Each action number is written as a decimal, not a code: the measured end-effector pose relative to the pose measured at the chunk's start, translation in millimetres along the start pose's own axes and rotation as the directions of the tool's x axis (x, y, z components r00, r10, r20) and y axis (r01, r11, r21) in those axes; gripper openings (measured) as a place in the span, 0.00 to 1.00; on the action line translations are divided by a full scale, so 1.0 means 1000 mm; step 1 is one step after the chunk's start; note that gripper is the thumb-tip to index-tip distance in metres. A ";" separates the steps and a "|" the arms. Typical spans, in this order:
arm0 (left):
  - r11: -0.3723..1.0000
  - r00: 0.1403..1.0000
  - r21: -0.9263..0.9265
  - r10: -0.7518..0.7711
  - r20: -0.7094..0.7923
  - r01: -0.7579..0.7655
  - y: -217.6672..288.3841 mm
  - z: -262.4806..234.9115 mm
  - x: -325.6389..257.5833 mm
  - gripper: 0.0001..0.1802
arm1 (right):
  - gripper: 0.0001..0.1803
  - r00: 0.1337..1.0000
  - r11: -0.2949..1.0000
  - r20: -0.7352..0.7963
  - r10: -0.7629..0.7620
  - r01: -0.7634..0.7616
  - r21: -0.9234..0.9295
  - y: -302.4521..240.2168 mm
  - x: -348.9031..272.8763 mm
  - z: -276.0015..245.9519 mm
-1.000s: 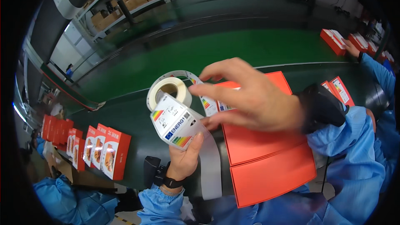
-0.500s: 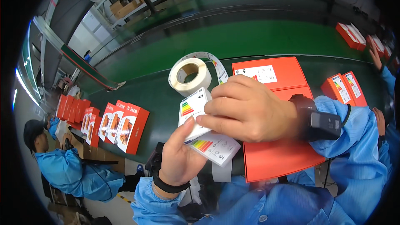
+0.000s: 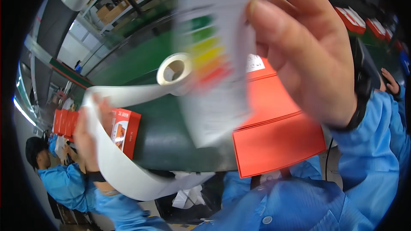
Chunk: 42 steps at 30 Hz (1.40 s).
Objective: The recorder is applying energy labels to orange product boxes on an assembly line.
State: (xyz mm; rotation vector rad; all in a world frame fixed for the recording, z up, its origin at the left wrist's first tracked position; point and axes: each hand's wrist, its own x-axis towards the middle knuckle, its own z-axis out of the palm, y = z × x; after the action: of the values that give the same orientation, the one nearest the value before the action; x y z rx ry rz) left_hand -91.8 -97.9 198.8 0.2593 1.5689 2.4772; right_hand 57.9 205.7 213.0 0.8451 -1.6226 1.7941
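Note:
Close before my view, my right hand (image 3: pixel 306 47) pinches the upper corner of an energy label (image 3: pixel 214 64), white with coloured bars. The label hangs down, blurred by motion. At the left, my left hand (image 3: pixel 87 134) is smeared too; its fingers lie on both sides of a long white label backing strip (image 3: pixel 111 154). This strip runs from the label roll (image 3: pixel 162 75) to my left hand, then loops down toward the table's near edge. Red boxes (image 3: pixel 278 141) lie side by side below my right hand, a white label on the farther one, partly hidden by the hand.
Red boxes with pictures (image 3: pixel 128 132) stand at the left, and more red boxes (image 3: pixel 351 19) lie at the far right. A co-worker in blue (image 3: pixel 64 184) works at the left; another person's hand (image 3: pixel 389 80) shows at the right. Crumpled white paper (image 3: pixel 188 197) lies below the table edge.
My hands have moved apart. The right has risen toward my view with the energy label; the left has gone left, drawing the backing strip into a wide loop.

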 end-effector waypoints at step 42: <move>0.947 0.566 0.249 -0.094 0.819 -0.203 -0.169 0.058 -0.046 0.20 | 0.33 0.326 0.351 0.227 0.918 -0.400 -0.847 0.050 -0.014 -0.048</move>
State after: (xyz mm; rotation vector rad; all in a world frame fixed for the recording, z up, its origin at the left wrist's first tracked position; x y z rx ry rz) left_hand -20.3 11.7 68.1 1.3266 1.4570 1.6155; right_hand 25.0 248.0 167.3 0.3890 -3.3692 1.0573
